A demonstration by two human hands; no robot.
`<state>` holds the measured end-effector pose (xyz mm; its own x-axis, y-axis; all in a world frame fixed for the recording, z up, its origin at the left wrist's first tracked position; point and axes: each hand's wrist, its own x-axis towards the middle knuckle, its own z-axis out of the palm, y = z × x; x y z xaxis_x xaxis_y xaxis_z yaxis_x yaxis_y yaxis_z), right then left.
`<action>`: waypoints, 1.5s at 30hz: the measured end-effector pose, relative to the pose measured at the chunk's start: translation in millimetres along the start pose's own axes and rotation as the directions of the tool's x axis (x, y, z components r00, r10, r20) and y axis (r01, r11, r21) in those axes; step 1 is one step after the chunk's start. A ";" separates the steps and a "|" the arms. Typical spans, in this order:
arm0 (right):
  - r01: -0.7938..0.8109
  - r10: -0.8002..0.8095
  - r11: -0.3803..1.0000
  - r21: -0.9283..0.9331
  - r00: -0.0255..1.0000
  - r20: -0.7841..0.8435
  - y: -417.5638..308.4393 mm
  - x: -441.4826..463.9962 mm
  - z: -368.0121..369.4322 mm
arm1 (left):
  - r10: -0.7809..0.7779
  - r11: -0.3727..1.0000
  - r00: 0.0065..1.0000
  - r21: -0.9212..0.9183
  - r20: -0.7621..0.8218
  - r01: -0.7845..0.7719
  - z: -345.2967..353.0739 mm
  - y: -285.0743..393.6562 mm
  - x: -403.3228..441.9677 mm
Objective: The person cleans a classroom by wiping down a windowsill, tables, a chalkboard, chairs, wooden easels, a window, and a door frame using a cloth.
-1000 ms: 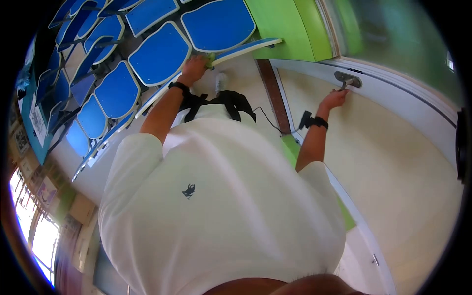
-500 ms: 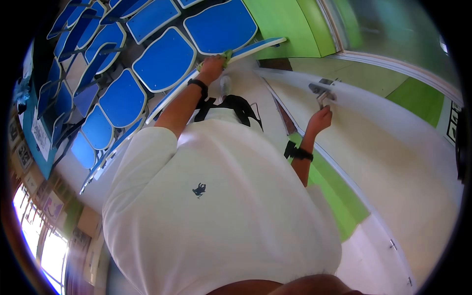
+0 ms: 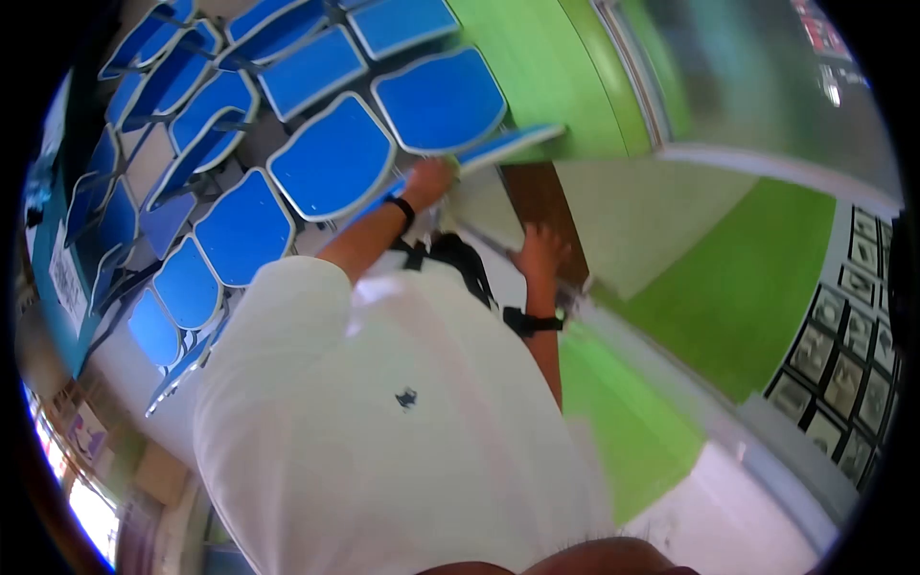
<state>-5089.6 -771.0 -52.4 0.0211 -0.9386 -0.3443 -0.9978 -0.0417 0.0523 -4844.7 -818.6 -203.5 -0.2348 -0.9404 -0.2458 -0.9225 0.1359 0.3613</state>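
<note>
My left hand [image 3: 429,182] is closed at the edge of a blue chair [image 3: 510,144] with a pale rim. A green cloth [image 3: 451,167] shows in small part beside its fingers, smeared by motion. My right hand [image 3: 542,251] has its fingers spread near the white door [image 3: 661,359], which now appears almost edge-on. Whether the palm presses on the door is unclear. Close to the right wrist, the metal door handle [image 3: 572,295] shows blurred. Both wrists carry black bands.
Several blue chairs [image 3: 331,155] stand in rows at the left and ahead. A green panel [image 3: 537,72] and a glazed frame [image 3: 656,115] are at the upper right. Beyond the door lies a green and beige floor [image 3: 733,278], with framed pictures [image 3: 843,374] at the far right.
The door has swung from a broad face to nearly edge-on. My right hand has let go of its handle and moved left, fingers spreading. My left hand stays by the chair edge.
</note>
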 end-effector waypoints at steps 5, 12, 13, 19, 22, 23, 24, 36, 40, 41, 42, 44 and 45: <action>0.177 -0.020 0.884 -0.432 0.939 0.343 20.5 -20.8 63.0 | 0.166 0.975 0.971 0.173 -0.170 -0.136 -0.2 -2.2 -12.1; 0.000 0.264 0.948 -0.318 0.559 0.786 45.5 -59.7 54.3 | 0.065 0.997 0.990 -0.044 -0.127 -0.071 -0.1 -7.7 -10.4; 0.004 0.260 0.952 -0.306 0.516 0.816 49.1 -69.7 52.1 | 0.072 0.994 0.987 -0.068 -0.141 -0.082 1.5 -8.8 -9.8; -0.087 0.065 0.996 -0.012 0.636 0.769 72.5 -125.9 77.3 | 0.139 0.985 0.976 -0.082 -0.167 -0.154 9.2 -11.9 -2.0; -0.142 0.087 0.990 0.004 0.629 0.773 82.4 -124.7 72.2 | 0.174 0.957 0.980 -0.218 -0.097 -0.192 -1.6 -14.8 -4.7; -0.151 0.091 0.988 0.007 0.632 0.770 85.2 -119.9 70.4 | 0.218 0.941 0.972 -0.244 -0.086 -0.233 -9.0 -16.0 -3.5; -0.156 0.090 0.988 0.013 0.635 0.767 88.4 -115.6 69.5 | 0.255 0.925 0.964 -0.272 -0.076 -0.266 -10.5 -17.9 -3.2; -0.123 -0.008 0.983 0.136 0.710 0.704 156.9 18.0 59.5 | 0.194 0.954 0.978 -0.217 -0.073 -0.205 2.3 14.7 33.8; -0.188 -0.023 0.956 0.224 0.715 0.699 180.2 84.2 36.0 | -0.030 0.993 0.993 -0.106 0.113 0.043 -7.5 37.0 61.2; -0.234 -0.011 0.938 0.255 0.716 0.698 183.4 101.8 22.3 | -0.076 0.989 0.990 -0.117 0.117 0.090 5.2 34.4 74.5; -0.268 -0.017 0.914 0.306 0.727 0.687 188.4 120.7 13.4 | -0.064 0.993 0.990 -0.086 0.122 0.075 -1.3 35.8 87.3; -0.213 -0.135 0.846 0.489 0.802 0.582 210.0 164.7 16.4 | -0.148 0.989 0.932 0.054 0.330 0.138 -9.8 52.4 109.1; -0.128 -0.224 0.801 0.584 0.841 0.492 222.8 189.2 25.3 | -0.159 0.987 0.956 0.024 0.248 0.158 -9.2 60.6 115.2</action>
<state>-5309.5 -949.3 -129.6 0.2102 -0.6121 -0.7623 -0.8392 0.2870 -0.4619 -4924.8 -921.6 -201.5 -0.1537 -0.8432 -0.5151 -0.9552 -0.0068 0.2960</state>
